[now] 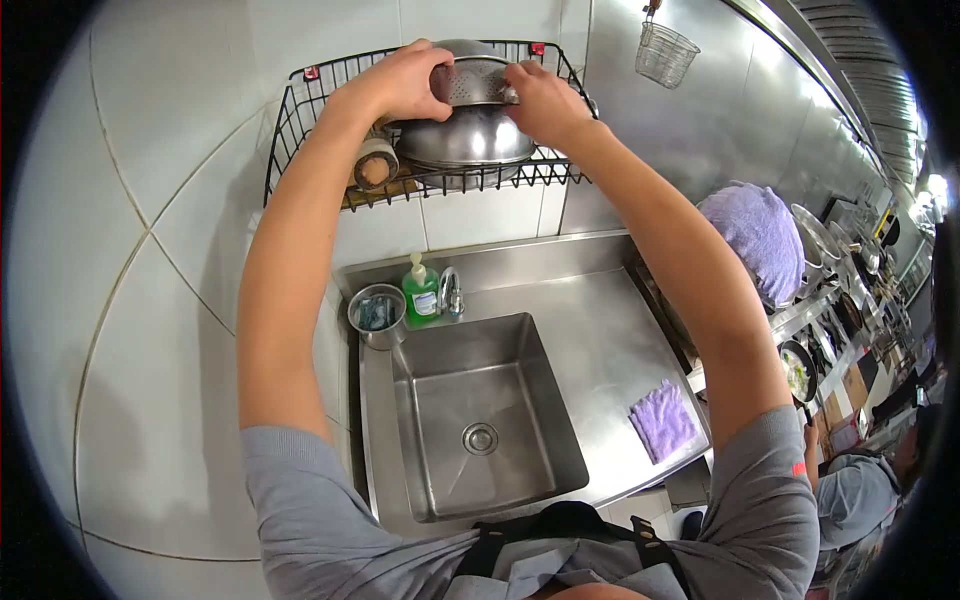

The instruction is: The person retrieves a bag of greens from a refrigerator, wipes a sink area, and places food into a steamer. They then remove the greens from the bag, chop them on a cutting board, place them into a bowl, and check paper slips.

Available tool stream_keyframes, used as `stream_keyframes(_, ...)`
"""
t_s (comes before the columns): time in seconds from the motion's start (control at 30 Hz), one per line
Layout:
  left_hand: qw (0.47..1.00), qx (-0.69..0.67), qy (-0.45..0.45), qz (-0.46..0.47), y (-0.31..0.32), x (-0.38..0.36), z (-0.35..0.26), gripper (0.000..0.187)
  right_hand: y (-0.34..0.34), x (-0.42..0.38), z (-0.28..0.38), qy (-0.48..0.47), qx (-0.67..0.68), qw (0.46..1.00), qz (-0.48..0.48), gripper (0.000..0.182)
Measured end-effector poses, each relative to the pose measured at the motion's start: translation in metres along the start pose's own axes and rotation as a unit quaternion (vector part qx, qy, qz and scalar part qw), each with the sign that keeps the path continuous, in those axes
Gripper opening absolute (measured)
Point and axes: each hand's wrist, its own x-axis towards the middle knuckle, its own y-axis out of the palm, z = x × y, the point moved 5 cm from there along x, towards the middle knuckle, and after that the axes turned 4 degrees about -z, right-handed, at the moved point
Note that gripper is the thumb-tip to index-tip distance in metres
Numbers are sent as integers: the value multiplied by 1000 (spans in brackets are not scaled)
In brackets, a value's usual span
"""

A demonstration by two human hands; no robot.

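Note:
Both arms reach up to a black wire rack (330,72) on the tiled wall. Between my hands sits a perforated metal colander (477,84), on top of an upturned shiny metal bowl (465,138). My left hand (400,85) grips the colander's left side, thumb and fingers curved about its edge. On the right side my right hand (545,100) is closed on it too, its fingertips partly hidden. A roll-shaped item with a brown end (375,165) lies in the rack below my left wrist.
Below is a steel sink (480,420) with a faucet (453,292), a green soap bottle (421,292) and a metal pot (378,318). A purple cloth (664,422) lies on the counter. A wire basket (666,52) hangs upper right. Another person (858,495) stands at right.

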Motion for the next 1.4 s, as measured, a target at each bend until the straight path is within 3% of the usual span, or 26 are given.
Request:
stream_keyframes(0.13, 993, -84, -18, 83, -6, 15, 4, 54, 16, 2, 8, -55, -151, 983, 85, 17)
stream_keyframes(0.23, 992, -125, -4, -10, 1, 30, 25, 41, 24, 2, 14, -147, -218, 958, 117, 20)
stream_keyframes(0.3, 996, -87, 28, -2, 14, 46, 37, 38, 23, 1, -2, 60, -84, 980, 170, 25)
stream_keyframes(0.37, 990, 24, 91, -103, 29, 70, 88, 41, 48, 9, -16, -90, -99, 989, -62, 20)
stream_keyframes(0.43, 992, 115, -36, 23, 17, 74, 71, 44, 30, 1, -8, -92, -95, 985, -108, 17)
stream_keyframes(0.5, 979, 126, 96, -126, 35, 98, 154, 42, 10, -3, 4, -150, -153, 965, -152, 19)
stream_keyframes(0.53, 993, 104, 14, -48, 34, 100, 150, 41, 23, 4, 0, -159, -137, 963, -169, 20)
stream_keyframes(0.6, 989, -15, -9, -150, 42, 121, 249, 35, 26, 9, -4, -147, -150, 952, -222, 24)
stream_keyframes(0.67, 991, 121, -1, -57, 32, 130, 211, 33, -2, 10, -29, 8, -14, 970, -244, 25)
stream_keyframes(0.7, 985, -151, -27, -81, 33, 130, 204, 30, 0, 16, -44, 151, 103, 952, -244, 24)
stream_keyframes(0.73, 909, -397, -69, -108, 23, 110, 210, 29, -39, 0, -26, -39, -138, 971, -193, 20)
stream_keyframes(0.77, 958, -154, 102, -218, 5, 80, 154, 27, -27, 15, -54, 50, -79, 990, -105, 17)
stream_keyframes(0.8, 969, -167, 107, -145, 10, 74, 157, 28, -65, -10, -55, 74, -59, 991, -94, 14)
stream_keyframes(0.87, 955, 117, 95, -257, 37, 75, 189, 29, -109, -35, -72, 81, -98, 992, -27, 14)
stream_keyframes(0.9, 969, 118, 49, -213, 10, 35, 96, 23, -118, -51, -95, 41, 5, 992, -122, 18)
stream_keyframes(0.93, 975, 172, 39, -136, 37, 69, 149, 20, -118, -67, -141, 208, 158, 948, -181, 22)
stream_keyframes(0.97, 948, 121, 120, -268, 5, 17, 48, 20, -180, -94, -129, 177, -114, 929, -304, 18)
stream_keyframes(1.03, 971, 183, 73, -136, 11, 1, 11, 20, -227, -157, -146, 413, 55, 879, -231, 19)
stream_keyframes(1.1, 951, 230, 174, -113, 41, -1, -22, 19, -266, -222, -153, 312, 54, 897, -308, 24)
stream_keyframes(1.13, 971, 187, 141, -42, 48, -1, -20, 18, -285, -267, -160, 399, -9, 891, -217, 29)
stream_keyframes(1.17, 958, 266, 15, 108, 36, -13, -57, 26, -290, -322, -171, 163, -323, 921, -147, 33)
stream_keyframes(1.2, 979, 194, 50, 39, 74, -7, -9, 35, -307, -384, -178, 456, -80, 865, -191, 26)
stream_keyframes(1.23, 804, 448, 220, 323, 74, -16, -48, 40, -330, -431, -141, 477, -133, 848, -189, 31)
stream_keyframes(1.3, 953, 212, 105, 191, 91, 13, -4, 36, -342, -565, -107, 609, 152, 687, -366, 28)
stream_keyframes(1.33, 962, 114, -47, 244, 46, 0, -85, 34, -358, -620, -73, 664, 138, 649, -346, 32)
stream_keyframes(1.4, 983, 95, -34, 155, 41, -1, -122, 37, -372, -765, -6, 789, 39, 523, -320, 24)
